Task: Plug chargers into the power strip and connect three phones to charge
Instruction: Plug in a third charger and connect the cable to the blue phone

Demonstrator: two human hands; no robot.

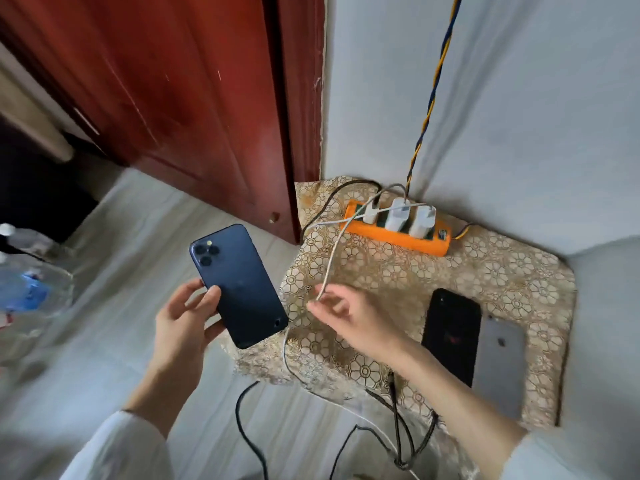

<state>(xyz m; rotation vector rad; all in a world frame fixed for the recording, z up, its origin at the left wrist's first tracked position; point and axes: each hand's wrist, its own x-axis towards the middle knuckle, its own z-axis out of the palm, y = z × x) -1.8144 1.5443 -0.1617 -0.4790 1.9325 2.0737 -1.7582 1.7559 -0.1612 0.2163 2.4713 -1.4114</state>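
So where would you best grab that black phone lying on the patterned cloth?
Probably by its long edges near the far end, coming from above. The black phone lies flat, back up; its right edge abuts the grey phone, so pinch beyond that phone's top. The right hand's forearm covers its near corner.

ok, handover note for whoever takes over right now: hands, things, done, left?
Left hand grips the dark blue phone, back up, off the table's left edge.
Right hand pinches the white cable.
Orange power strip at the back of the gold floral tablecloth holds three white chargers.
Black phone and grey phone lie face down by the right edge, no cable visibly attached.
Done: chargers plugged in.
Left: connect all three phones.
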